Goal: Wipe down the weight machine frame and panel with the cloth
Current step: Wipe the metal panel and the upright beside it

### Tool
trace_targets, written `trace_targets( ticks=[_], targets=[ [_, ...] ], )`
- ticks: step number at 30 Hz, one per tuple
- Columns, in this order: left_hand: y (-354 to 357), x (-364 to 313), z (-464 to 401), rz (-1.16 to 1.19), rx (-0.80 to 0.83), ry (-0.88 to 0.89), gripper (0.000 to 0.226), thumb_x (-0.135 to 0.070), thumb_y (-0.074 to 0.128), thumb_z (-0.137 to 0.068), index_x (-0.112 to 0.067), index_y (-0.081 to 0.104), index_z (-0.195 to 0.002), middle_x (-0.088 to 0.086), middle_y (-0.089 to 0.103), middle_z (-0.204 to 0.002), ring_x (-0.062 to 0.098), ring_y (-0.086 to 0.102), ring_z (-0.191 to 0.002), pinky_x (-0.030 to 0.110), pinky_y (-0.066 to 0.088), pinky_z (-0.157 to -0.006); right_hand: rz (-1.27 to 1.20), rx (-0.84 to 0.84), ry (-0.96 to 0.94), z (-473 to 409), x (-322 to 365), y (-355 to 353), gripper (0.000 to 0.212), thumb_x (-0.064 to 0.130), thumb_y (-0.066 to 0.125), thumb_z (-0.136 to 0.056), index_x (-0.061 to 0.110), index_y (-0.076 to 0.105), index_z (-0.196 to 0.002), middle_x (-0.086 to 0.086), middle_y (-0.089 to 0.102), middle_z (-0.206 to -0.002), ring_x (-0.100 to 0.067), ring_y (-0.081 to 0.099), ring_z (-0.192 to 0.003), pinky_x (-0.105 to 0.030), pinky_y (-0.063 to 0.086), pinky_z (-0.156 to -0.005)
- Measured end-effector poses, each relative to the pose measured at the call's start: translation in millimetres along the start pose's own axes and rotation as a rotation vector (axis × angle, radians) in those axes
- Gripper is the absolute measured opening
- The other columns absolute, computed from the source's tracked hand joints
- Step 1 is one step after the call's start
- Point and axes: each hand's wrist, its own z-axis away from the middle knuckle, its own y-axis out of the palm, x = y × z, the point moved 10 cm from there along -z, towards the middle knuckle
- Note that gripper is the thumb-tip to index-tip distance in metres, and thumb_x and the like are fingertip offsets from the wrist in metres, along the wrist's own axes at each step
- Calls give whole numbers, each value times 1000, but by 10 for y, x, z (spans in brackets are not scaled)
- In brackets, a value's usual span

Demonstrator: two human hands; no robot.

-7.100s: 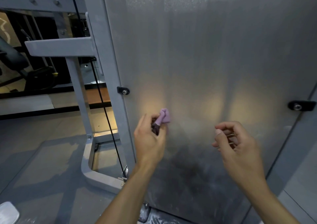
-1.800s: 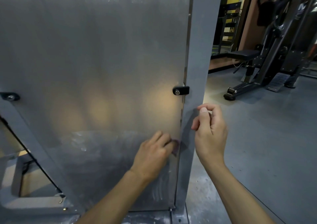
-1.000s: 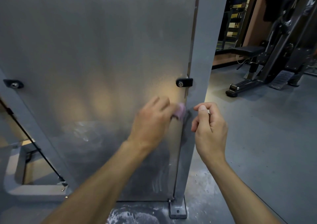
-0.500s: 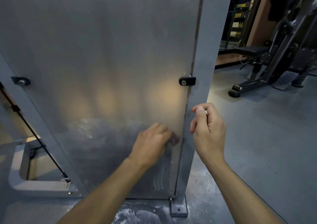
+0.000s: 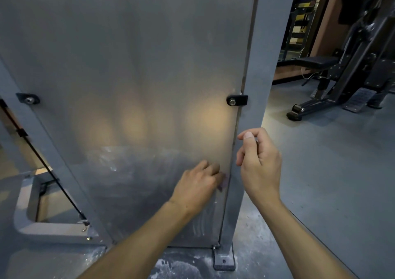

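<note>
The cloth (image 5: 223, 182), a small purple wad, shows only as a sliver at about 5 o'clock from the picture's centre, pressed against the lower right edge of the panel (image 5: 132, 65) where it meets the frame post (image 5: 259, 65); the left hand (image 5: 198, 187) covers most of it, fingers curled round it and knuckles toward the camera, the forearm running down to 6 o'clock; the right hand (image 5: 259, 165) hangs in the air at 4 o'clock, just in front of the post, its fingers curled in with the thumb laid on the forefinger, holding nothing that can be seen. The panel is a frosted, faintly stippled grey sheet with warm blurred reflections at mid-height and pale wipe streaks low down (the floor (image 5: 331, 182) beneath is dusted white near the post's foot plate (image 5: 223, 257)); a black clip with a bolt (image 5: 236, 100) fixes it to the post at 3 o'clock, another (image 5: 27, 98) at 9 o'clock; a black cable (image 5: 53, 182) slants down at 8 o'clock. Against half a second ago the left hand sits a little lower along the panel edge, the right hand barely changed.
</note>
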Motion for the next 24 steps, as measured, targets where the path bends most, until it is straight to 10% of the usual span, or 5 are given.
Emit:
trace_targets(
  ticks=[4,8,13,17,24],
  targets=[
    [-533,101,-317,27,-168,9,1,-26,68,-87,-27,69,-88,-3,54,-83,19,48,-80,37,49,-48,27,9,-4,-21,-5,13,24,14,48,-105,18,62,-85,-5,60,-54,-11,56,-52,-22,41,-55],
    [-1337,230,-585,-22,-488,-108,4,-20,78,-88,-19,75,-89,1,58,-79,23,48,-71,35,39,-55,30,14,-12,-6,30,33,25,14,48,-105,19,62,-84,-5,60,-54,-12,55,-51,-20,40,-53],
    [-529,69,-260,71,-217,-27,13,-24,57,-84,-24,69,-86,0,55,-81,20,46,-78,33,44,-45,16,18,-14,4,58,53,25,10,48,-104,12,59,-81,-6,59,-53,-12,55,-49,-20,42,-53],
    [71,30,-13,57,-16,-29,19,-25,85,-71,-29,68,-80,-5,54,-77,20,60,-73,23,26,-41,-12,24,-3,34,73,35,24,7,48,-103,10,60,-82,-8,58,-52,-10,53,-45,-14,40,-49],
    [-1004,96,-542,-11,-454,-61,10,-24,68,-94,-22,73,-85,0,55,-79,17,37,-74,38,45,-45,36,-7,-7,-18,16,-27,27,14,49,-104,17,59,-79,-5,58,-55,-14,54,-51,-28,42,-53]
  ],
)
